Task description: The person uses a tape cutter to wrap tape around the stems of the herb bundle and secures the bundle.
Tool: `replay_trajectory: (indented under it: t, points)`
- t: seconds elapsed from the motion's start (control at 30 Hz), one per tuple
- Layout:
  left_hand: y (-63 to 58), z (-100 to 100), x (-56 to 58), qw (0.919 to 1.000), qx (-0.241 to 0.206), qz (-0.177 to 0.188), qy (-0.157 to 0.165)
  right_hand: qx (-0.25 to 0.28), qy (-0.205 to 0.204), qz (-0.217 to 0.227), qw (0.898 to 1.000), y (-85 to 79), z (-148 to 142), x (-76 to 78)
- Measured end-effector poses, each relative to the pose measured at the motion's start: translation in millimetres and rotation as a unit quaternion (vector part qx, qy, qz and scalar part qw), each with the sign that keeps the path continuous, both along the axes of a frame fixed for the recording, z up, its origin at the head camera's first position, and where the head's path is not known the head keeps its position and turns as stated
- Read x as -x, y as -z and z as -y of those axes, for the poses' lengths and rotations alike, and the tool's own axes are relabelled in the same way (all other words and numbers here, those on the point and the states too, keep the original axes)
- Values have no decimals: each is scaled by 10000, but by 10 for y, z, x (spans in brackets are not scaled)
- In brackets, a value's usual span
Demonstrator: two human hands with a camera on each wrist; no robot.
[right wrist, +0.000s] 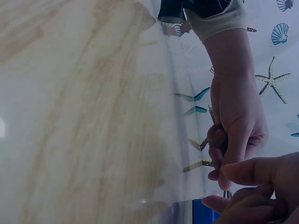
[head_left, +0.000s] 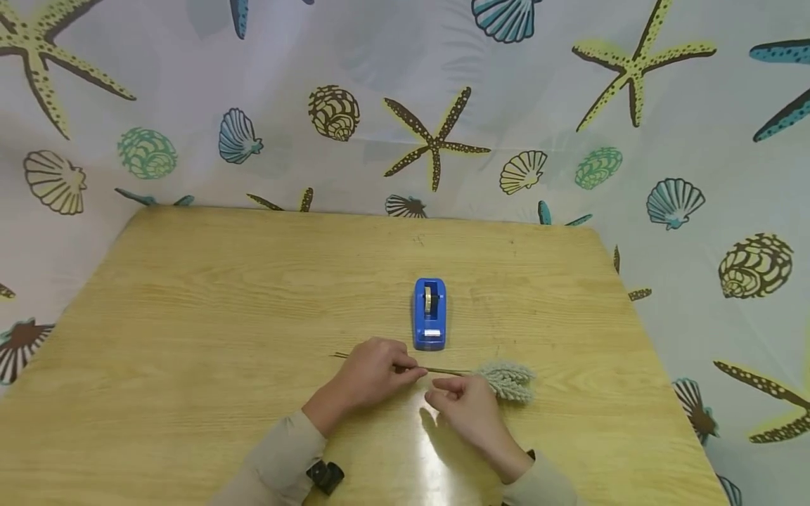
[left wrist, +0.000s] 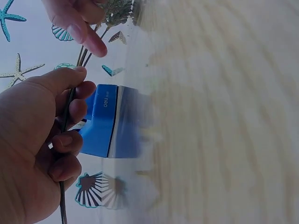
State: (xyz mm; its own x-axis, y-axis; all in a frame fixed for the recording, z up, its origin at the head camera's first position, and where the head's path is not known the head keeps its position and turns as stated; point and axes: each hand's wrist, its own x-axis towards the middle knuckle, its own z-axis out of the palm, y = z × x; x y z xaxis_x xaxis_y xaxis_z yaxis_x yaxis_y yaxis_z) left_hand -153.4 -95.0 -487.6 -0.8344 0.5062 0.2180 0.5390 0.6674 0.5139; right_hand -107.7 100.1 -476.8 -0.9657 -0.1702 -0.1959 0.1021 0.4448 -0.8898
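Sleeves (head_left: 278,453); hands (head_left: 373,374) (head_left: 471,411) at stems (head_left: 446,370); glossy woodgrain table (head_left: 221,302); patterned cloth (head_left: 285,56) around.

Over on the table (head_left: 190,302), the tape dispenser (head_left: 429,316) sits just behind the stems (head_left: 446,370), which run left to right through the left hand (head_left: 378,372). Their heads (head_left: 515,383) are at the right end. The right hand (head_left: 471,407) is before the stems, near the heads. Cloth (head_left: 367,42) borders 3 sides: behind, left, right.
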Motion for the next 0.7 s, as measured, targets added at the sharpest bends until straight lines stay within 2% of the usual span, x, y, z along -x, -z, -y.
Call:
replay_trajectory:
  t: [0.1, 0.27, 0.33, 0.4, 0.47, 0.53, 0.6, 0.63, 0.67, 0.7]
  points:
    - [1, 6, 9, 10000, 5, 35, 16, 2, -120, 271, 9996, -34, -6, 25]
    - [-1, -25, 17, 10000, -31, 60, 20, 60, 143, 856, 9962, -70, -30, 73]
    - [-8, -39, 34, 10000, -20, 49, 24, 145, 125, 1220, 9923, -91, -32, 81]
    - [-20, -40, 47, 10000, -10, 51, -7, 252, -52, 1585, 9870, -112, -22, 72]
    - [-22, -33, 56, 10000, 36, 80, -24, 244, -388, 1584, 9863, -137, -13, 55]
    - [-19, -18, 59, 9999, 83, 123, -46, 181, -629, 1207, 9905, -184, -5, 52]
    - [-8, -2, 53, 9997, 151, 171, -40, -213, -721, 252, 9969, -237, 3, 66]
    - [-3, 6, 48, 9997, 144, 215, -24, -567, -717, -328, 9953, -263, 8, 78]
    - [1, 15, 43, 9996, 124, 242, -8, -964, -681, -843, 9894, -289, 16, 92]
    - [3, 24, 39, 9996, 103, 279, 9, -1431, -653, -1281, 9792, -308, 25, 105]
